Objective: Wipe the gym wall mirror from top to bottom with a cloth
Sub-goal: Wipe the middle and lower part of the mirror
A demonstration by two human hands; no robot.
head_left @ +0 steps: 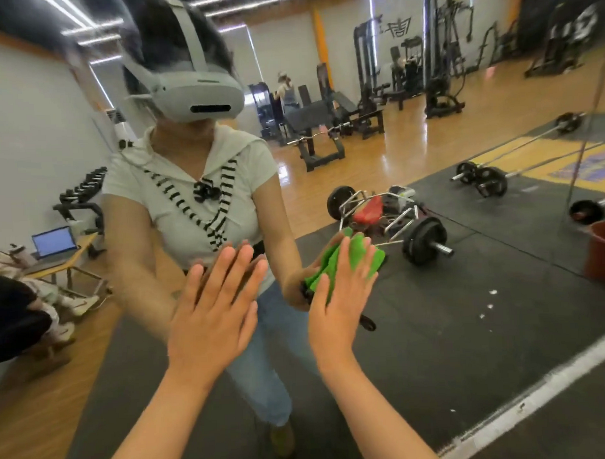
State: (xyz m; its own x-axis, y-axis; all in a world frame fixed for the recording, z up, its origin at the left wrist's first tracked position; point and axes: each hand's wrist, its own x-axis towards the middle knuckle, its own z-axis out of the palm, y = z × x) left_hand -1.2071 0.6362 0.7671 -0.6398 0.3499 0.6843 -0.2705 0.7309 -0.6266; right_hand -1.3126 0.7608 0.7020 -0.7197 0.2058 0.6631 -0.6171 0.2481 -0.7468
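The gym wall mirror (468,292) fills the whole view and reflects me and the gym behind me. My left hand (211,311) lies flat on the glass with straight, spread fingers and holds nothing. My right hand (337,296) presses a folded green cloth (364,258) flat against the mirror with straight fingers. The cloth shows past my fingertips and between them. Both forearms reach up from the bottom edge.
The mirror shows a loaded barbell frame (396,219), more barbells (481,182) on black mats, weight machines (439,70) at the back, a dumbbell rack (84,195) and a laptop (54,243) at left. A red-brown bucket (603,249) stands at the right edge.
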